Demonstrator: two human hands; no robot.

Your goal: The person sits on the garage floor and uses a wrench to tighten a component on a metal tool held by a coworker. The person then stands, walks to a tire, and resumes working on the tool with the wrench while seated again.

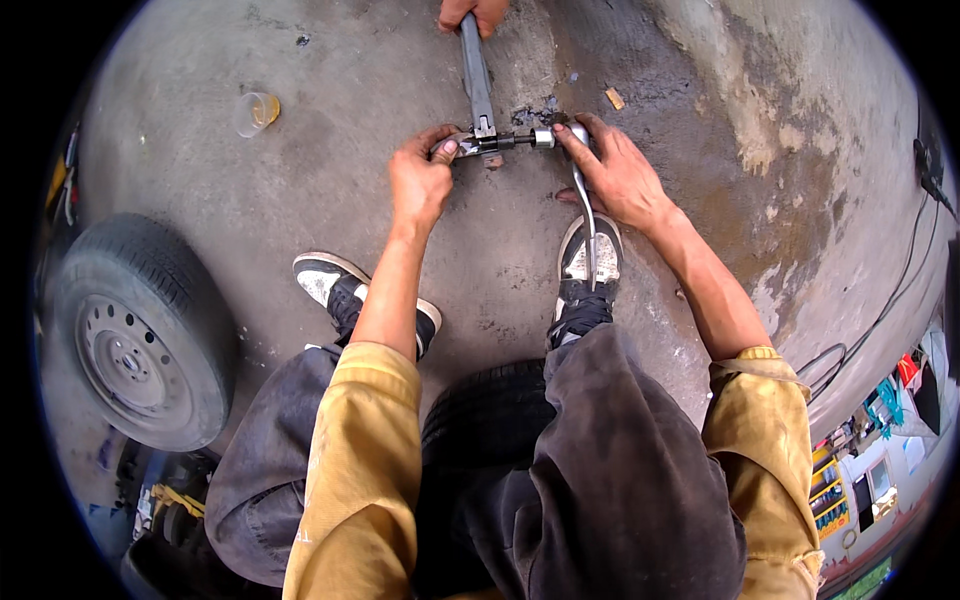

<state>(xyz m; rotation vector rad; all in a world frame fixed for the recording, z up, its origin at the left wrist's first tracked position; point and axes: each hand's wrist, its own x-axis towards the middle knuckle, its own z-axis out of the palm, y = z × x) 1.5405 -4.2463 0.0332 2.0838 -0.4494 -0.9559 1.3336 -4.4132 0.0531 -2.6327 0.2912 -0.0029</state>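
My left hand [419, 186] pinches a small dark metal piece [466, 146] at the lower end of a long grey metal bar [477, 80]. A co-worker's hand [476, 14] grips the bar's far end. A dark bolt-like shaft [519, 141] runs sideways from the metal piece to a silver socket [543, 137]. My right hand [628, 182] is closed about the head of a ratchet wrench [590, 236] at that socket, thumb along the top. The wrench's handle hangs back toward my shoe, and some right fingers are hidden behind it.
At left a wheel with a tyre [178, 290] stands on the concrete floor. A clear cup [256, 114] of yellowish liquid lies tipped beyond it. My shoes [590, 250] flank the work, and a dark tyre [490, 405] is under me. Cables [880, 320] run at right.
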